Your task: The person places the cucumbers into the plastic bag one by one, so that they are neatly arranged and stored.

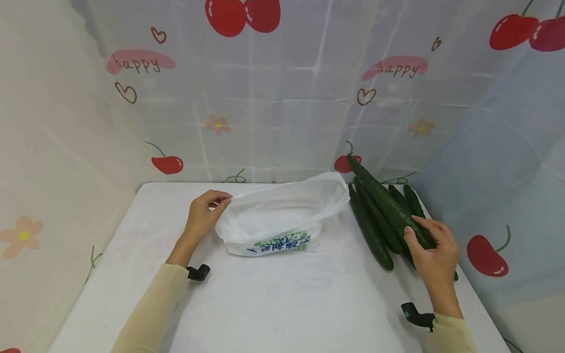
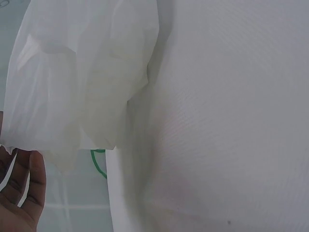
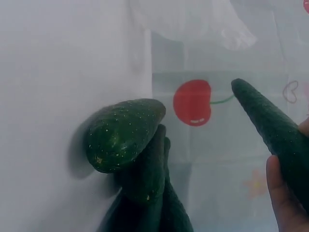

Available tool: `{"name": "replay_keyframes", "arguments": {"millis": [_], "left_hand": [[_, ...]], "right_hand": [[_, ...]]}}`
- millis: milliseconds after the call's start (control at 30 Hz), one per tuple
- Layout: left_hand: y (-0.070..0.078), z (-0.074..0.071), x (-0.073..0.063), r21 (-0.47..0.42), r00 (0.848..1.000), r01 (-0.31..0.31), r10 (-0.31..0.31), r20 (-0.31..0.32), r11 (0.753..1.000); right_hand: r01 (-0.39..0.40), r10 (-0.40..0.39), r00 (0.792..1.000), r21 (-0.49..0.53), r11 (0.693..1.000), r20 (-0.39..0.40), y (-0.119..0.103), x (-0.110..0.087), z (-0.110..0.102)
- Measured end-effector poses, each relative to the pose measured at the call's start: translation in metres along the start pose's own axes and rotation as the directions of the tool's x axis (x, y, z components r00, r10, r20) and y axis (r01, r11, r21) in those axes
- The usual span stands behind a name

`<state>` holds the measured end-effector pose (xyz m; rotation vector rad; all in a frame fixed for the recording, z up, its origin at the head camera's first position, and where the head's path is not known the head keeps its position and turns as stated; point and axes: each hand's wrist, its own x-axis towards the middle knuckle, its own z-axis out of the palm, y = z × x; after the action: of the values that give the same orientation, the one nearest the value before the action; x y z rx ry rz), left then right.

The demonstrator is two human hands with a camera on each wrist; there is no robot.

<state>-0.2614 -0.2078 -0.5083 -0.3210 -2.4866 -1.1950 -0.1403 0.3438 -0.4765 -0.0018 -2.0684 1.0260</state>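
A white plastic bag [image 1: 282,240] with green and blue print stands on the table, its mouth spread wide. My left hand [image 1: 204,213] pinches the bag's left rim between thumb and fingers; the left wrist view shows the bag's side [image 2: 82,87] hanging from those fingers. On the right, my right hand [image 1: 437,252] grips a long dark green cucumber [image 1: 384,196] near its close end. In the right wrist view that cucumber [image 3: 268,123] is raised apart from the others, its tip pointing away. Several more cucumbers [image 1: 370,230] lie bunched beneath it, partly covered by it and the hand.
A white table [image 1: 265,304] carries everything. Curtains [image 1: 282,98] printed with cherries, hearts and flowers rise at its back and along both sides. Each wrist wears a small black camera mount [image 1: 198,272]. The cucumber pile lies close to the bag's right side.
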Motion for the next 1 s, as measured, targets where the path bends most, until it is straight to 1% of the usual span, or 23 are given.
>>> {"name": "replay_keyframes", "arguments": {"millis": [67,167,300,433,500,600,733,800,833,933,1000], "left_hand": [[-0.001,0.0,0.0,0.001,1.0,0.001,-0.001,0.002,1.0],[-0.002,0.001,0.0,0.0,1.0,0.002,-0.002,0.002,1.0],[-0.002,0.001,0.001,-0.015,1.0,0.01,-0.01,0.01,1.0],[-0.002,0.001,0.001,-0.021,1.0,0.016,-0.016,0.016,1.0],[-0.002,0.002,0.001,-0.023,1.0,0.011,-0.011,0.014,1.0],[-0.003,0.002,0.001,-0.027,1.0,0.004,-0.003,0.019,1.0],[-0.002,0.002,0.001,-0.027,1.0,0.008,-0.007,0.03,1.0],[-0.001,0.001,0.001,-0.027,0.999,0.01,-0.009,0.032,1.0],[-0.001,0.001,0.001,-0.029,0.999,0.009,-0.008,0.032,1.0],[-0.002,0.001,0.001,-0.033,1.0,0.005,-0.004,0.027,0.999],[-0.003,0.001,0.002,-0.038,1.0,0.004,-0.003,0.024,0.999]], "right_hand": [[-0.028,0.028,1.0,0.018,0.999,0.004,0.001,0.001,0.0],[-0.032,0.032,0.999,0.042,0.999,0.004,0.002,0.003,0.0],[0.004,-0.005,1.0,0.074,0.997,0.016,0.003,0.007,0.001],[0.029,-0.032,0.999,0.084,0.996,0.035,0.0,0.011,0.002],[0.043,-0.046,0.999,0.101,0.994,0.028,-0.003,0.013,0.003],[0.073,-0.074,0.997,0.149,0.986,0.005,-0.01,0.017,0.005],[0.112,-0.117,0.993,0.21,0.971,0.012,-0.033,0.021,0.005],[0.131,-0.141,0.99,0.237,0.963,0.027,-0.043,0.024,0.006],[0.137,-0.152,0.988,0.252,0.958,0.039,-0.044,0.025,0.007],[0.158,-0.191,0.978,0.299,0.941,0.084,-0.038,0.028,0.011],[0.156,-0.208,0.97,0.329,0.931,0.128,-0.032,0.03,0.015]]}}
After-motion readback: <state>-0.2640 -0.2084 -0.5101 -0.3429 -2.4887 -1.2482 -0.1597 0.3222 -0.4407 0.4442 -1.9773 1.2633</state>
